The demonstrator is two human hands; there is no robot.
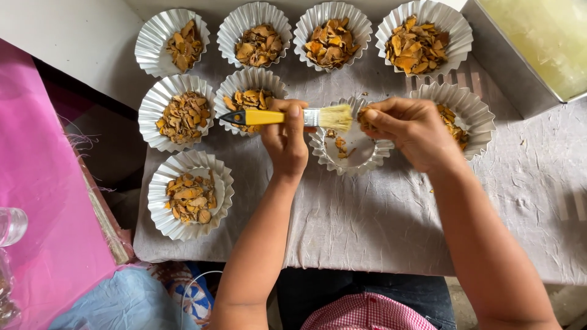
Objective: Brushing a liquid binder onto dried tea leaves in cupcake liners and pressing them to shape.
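Note:
My left hand (285,137) grips a paintbrush (278,117) with a yellow and black handle, held level, bristles pointing right. My right hand (408,129) pinches a few orange-brown chips just right of the bristles, above a fluted foil cup (323,148) that holds only a few chips. Around it stand several more fluted foil cups filled with orange-brown dried chips, such as one at the lower left (160,208) and one at the back right (458,30). Another filled cup (477,110) sits partly behind my right hand.
The cups rest on a wrinkled grey cloth (379,226) over a table. A metal tray (520,79) with pale yellow contents stands at the back right. A pink sheet (36,201) and a clear glass (11,225) lie at the left.

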